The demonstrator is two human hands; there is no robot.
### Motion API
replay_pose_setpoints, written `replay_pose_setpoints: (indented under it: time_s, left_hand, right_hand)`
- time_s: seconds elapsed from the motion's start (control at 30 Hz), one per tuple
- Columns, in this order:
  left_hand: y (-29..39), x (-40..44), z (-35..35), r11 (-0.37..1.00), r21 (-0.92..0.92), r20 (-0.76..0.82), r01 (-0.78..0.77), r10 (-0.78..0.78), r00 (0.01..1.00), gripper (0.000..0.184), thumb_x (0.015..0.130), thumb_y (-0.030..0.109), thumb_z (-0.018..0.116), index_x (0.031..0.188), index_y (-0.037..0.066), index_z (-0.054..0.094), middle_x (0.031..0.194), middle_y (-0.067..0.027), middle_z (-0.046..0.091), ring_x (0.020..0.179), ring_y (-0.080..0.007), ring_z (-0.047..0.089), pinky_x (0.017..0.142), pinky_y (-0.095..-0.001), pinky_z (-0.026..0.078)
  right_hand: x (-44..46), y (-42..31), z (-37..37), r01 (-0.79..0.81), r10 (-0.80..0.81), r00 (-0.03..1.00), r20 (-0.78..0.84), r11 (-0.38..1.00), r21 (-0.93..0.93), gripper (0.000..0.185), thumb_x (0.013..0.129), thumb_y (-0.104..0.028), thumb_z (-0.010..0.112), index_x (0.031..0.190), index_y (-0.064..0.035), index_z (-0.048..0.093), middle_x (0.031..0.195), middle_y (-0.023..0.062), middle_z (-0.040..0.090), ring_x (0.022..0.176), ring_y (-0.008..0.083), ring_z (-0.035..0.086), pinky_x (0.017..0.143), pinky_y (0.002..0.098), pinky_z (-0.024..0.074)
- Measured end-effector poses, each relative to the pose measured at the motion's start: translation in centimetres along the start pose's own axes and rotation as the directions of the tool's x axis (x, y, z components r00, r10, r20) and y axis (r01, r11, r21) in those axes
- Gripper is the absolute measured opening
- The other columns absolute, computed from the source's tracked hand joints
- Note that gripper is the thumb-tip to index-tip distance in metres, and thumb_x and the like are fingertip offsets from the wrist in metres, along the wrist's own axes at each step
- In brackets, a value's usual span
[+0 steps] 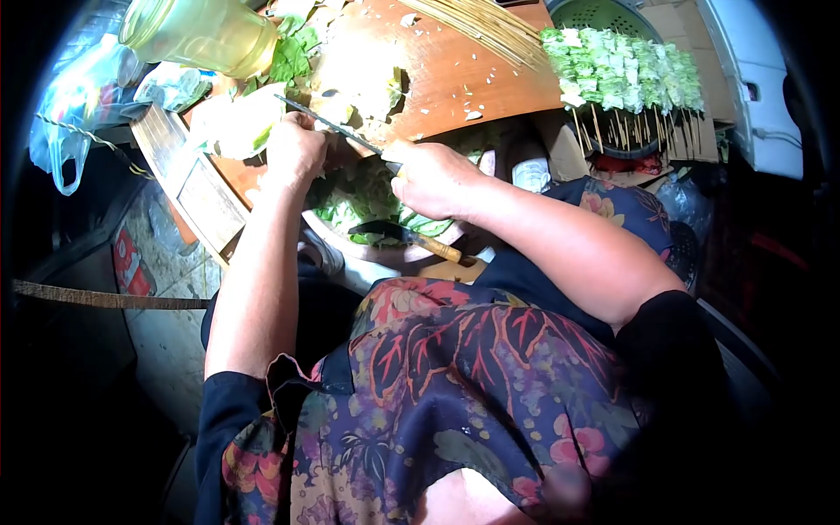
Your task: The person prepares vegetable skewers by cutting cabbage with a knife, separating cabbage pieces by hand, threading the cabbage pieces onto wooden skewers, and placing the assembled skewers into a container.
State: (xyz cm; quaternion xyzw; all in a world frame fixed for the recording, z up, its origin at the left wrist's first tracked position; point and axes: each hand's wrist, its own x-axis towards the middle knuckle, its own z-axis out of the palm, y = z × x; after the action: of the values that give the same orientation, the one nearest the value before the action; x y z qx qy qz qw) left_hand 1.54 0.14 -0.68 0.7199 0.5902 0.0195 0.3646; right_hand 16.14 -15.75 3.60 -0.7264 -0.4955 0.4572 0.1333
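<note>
My right hand is wrapped round the handle of a knife, whose dark blade slants up and left past my other hand. My left hand is closed under the blade, its fingers curled; what they hold is hidden by glare. Touching its left side is a large pale cabbage piece. Cut cabbage bits lie on the brown board beyond the blade. Below both hands, a pale basin holds chopped leaves. A second knife with a wooden handle rests across it.
Bare bamboo skewers lie at the board's far edge. Skewered leaf pieces stand at the right, near a green colander. A large jar and a blue plastic bag are at the left.
</note>
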Motion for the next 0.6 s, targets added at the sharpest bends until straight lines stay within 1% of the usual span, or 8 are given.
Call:
replay_pose_setpoints:
  time_s: [0.13,0.2,0.27,0.33,0.37,0.4,0.5,0.6]
  left_hand:
    - [1.0,-1.0,-1.1,0.999,0.042,0.078,0.035,-0.038,0.996,0.045,0.072,0.015,0.066,0.113,-0.002,0.056,0.089,-0.0166,0.068,0.079,-0.0253,0.067,0.074,-0.0320,0.052]
    - [0.4,-0.7,-1.6,0.999,0.035,0.077,-0.001,-0.002,0.997,0.052,0.072,0.017,0.065,0.118,-0.004,0.052,0.096,-0.0184,0.067,0.086,-0.0268,0.066,0.078,-0.0325,0.051]
    - [0.4,-0.7,-1.7,0.998,-0.023,0.031,-0.066,0.066,0.997,0.049,0.072,0.018,0.065,0.115,-0.003,0.055,0.099,-0.0203,0.066,0.091,-0.0285,0.065,0.081,-0.0340,0.050]
    - [3.4,-1.8,-3.0,0.938,0.334,0.016,-0.087,0.087,0.996,0.045,0.073,0.019,0.066,0.112,-0.001,0.057,0.097,-0.0205,0.066,0.094,-0.0307,0.063,0.084,-0.0370,0.049]
    - [4.2,-2.3,-3.1,0.888,0.420,-0.021,-0.186,0.215,0.976,0.039,0.076,0.020,0.066,0.109,0.001,0.060,0.099,-0.0210,0.064,0.095,-0.0335,0.062,0.086,-0.0396,0.047]
    - [4.5,-2.2,-2.8,0.887,0.421,-0.020,-0.189,0.217,0.976,0.039,0.076,0.020,0.066,0.109,0.001,0.060,0.099,-0.0210,0.064,0.095,-0.0335,0.062,0.086,-0.0396,0.047]
    - [5.5,-1.3,-1.5,0.856,0.277,-0.106,-0.437,0.479,0.871,0.036,0.081,0.021,0.063,0.112,0.001,0.058,0.105,-0.0191,0.064,0.099,-0.0318,0.062,0.088,-0.0368,0.047]
    - [7.3,-0.2,-0.3,0.932,0.102,-0.011,-0.347,0.350,0.937,0.043,0.084,0.027,0.061,0.117,0.000,0.056,0.110,-0.0198,0.063,0.104,-0.0316,0.060,0.091,-0.0376,0.046]
  right_hand:
    - [-0.7,0.1,-0.5,0.020,-0.020,1.000,0.001,0.999,0.040,0.039,0.081,-0.017,0.055,0.117,-0.0013,0.051,0.092,0.0268,0.062,0.090,0.0409,0.060,0.081,0.0452,0.0477]
    - [-1.4,0.0,-0.9,0.029,-0.029,1.000,-0.007,0.997,0.075,0.039,0.081,-0.017,0.055,0.116,-0.0007,0.051,0.092,0.0266,0.062,0.090,0.0404,0.061,0.081,0.0446,0.0477]
    - [-2.1,-0.1,-1.3,0.042,-0.041,0.999,-0.014,0.994,0.105,0.039,0.080,-0.018,0.055,0.115,-0.0001,0.052,0.092,0.0264,0.062,0.089,0.0399,0.061,0.080,0.0440,0.0478]
    - [-2.7,0.0,-1.6,0.082,-0.068,0.995,-0.077,0.976,0.202,0.039,0.079,-0.019,0.057,0.113,0.0007,0.052,0.089,0.0238,0.063,0.085,0.0354,0.062,0.076,0.0400,0.0483]
    - [-2.9,-0.1,-1.9,0.082,-0.066,0.995,-0.080,0.975,0.204,0.039,0.079,-0.019,0.057,0.113,0.0007,0.052,0.089,0.0238,0.063,0.085,0.0354,0.062,0.076,0.0400,0.0483]
    - [-3.1,-0.1,-2.2,0.079,-0.054,0.993,-0.108,0.968,0.240,0.039,0.079,-0.020,0.058,0.111,0.0010,0.053,0.087,0.0217,0.063,0.082,0.0326,0.062,0.075,0.0379,0.0481]
    - [-3.9,-0.5,-3.6,0.107,-0.049,0.981,-0.189,0.946,0.307,0.038,0.079,-0.021,0.059,0.109,0.0014,0.053,0.082,0.0182,0.061,0.076,0.0285,0.060,0.072,0.0353,0.0475]
    - [-3.9,-0.1,-4.2,0.144,-0.042,0.956,-0.290,0.929,0.341,0.036,0.079,-0.021,0.060,0.105,0.0032,0.052,0.074,0.0146,0.059,0.067,0.0236,0.058,0.066,0.0344,0.0472]
